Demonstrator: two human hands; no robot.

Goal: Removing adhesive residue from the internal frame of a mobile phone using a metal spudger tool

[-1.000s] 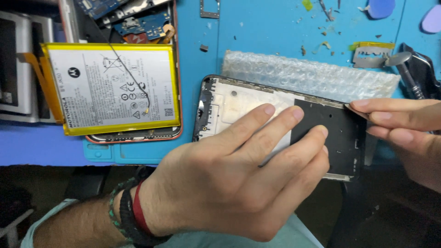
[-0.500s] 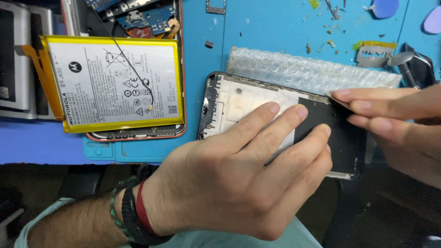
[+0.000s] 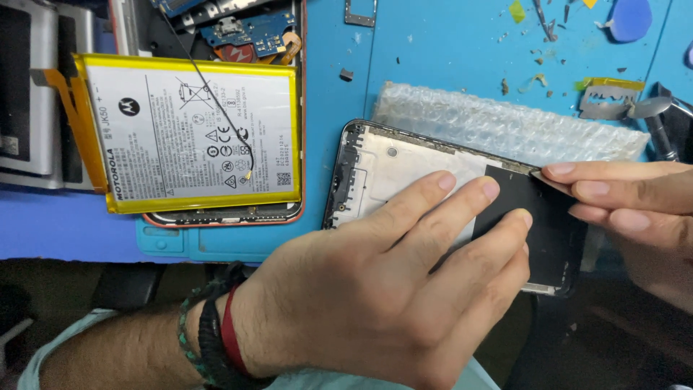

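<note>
Head view: the left hand (image 3: 375, 296) lies flat, fingers spread, pressing down on a phone frame (image 3: 382, 170) that rests partly on bubble wrap (image 3: 505, 130) on the blue bench (image 3: 447, 50). The right hand (image 3: 635, 209) pinches a thin blade (image 3: 550, 180) at the frame's upper right edge, by its black patch. A yellow-edged battery (image 3: 195, 141) lies well to the left, on an opened phone.

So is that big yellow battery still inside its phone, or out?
Out. The battery lies loose atop the opened phone, whose circuit boards show bare above it.
</note>
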